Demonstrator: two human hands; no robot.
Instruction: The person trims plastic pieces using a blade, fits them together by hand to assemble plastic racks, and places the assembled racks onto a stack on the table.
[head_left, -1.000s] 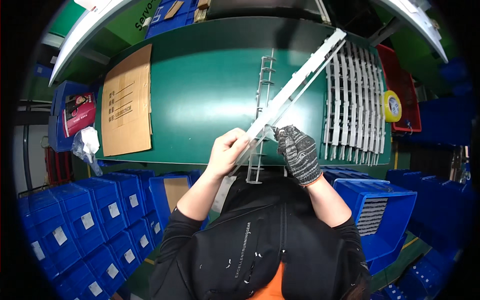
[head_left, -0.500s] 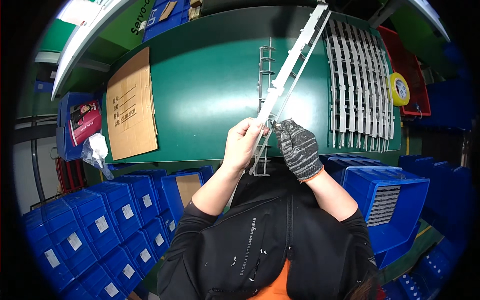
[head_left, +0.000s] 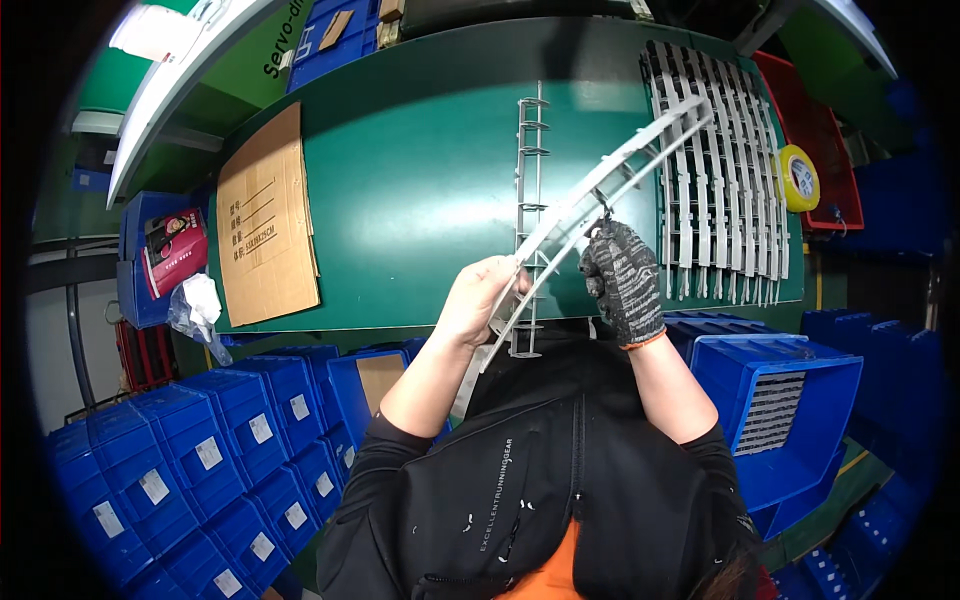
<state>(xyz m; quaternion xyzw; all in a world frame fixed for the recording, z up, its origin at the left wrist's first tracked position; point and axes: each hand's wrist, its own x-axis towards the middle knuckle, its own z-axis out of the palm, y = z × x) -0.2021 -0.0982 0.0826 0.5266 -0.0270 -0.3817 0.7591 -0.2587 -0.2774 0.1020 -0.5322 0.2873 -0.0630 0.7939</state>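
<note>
My bare left hand (head_left: 482, 298) is closed round the near part of a long, pale grey ladder-like strip (head_left: 568, 215), two rails joined by short cross pieces. The strip is lifted and slanted, its far end toward the right. My right hand (head_left: 622, 280), in a dark knitted glove with an orange cuff, has its fingers curled beside the strip's right rail. A small dark bit shows at its fingertips, too small to name. Beneath the held strip, a second ladder-like strip (head_left: 521, 160) lies lengthwise on the green table (head_left: 400, 180).
Several similar strips (head_left: 715, 170) lie side by side on the right, beside a yellow tape roll (head_left: 798, 178) and a red bin (head_left: 835, 190). Flat cardboard (head_left: 262, 215) lies on the left. Blue crates (head_left: 190, 450) stand at left, and an opened blue crate (head_left: 790, 470) at right.
The held strip has swung clockwise, its far end now over the row of strips at right. My right hand has moved right and slightly farther out; my left hand keeps its grip.
</note>
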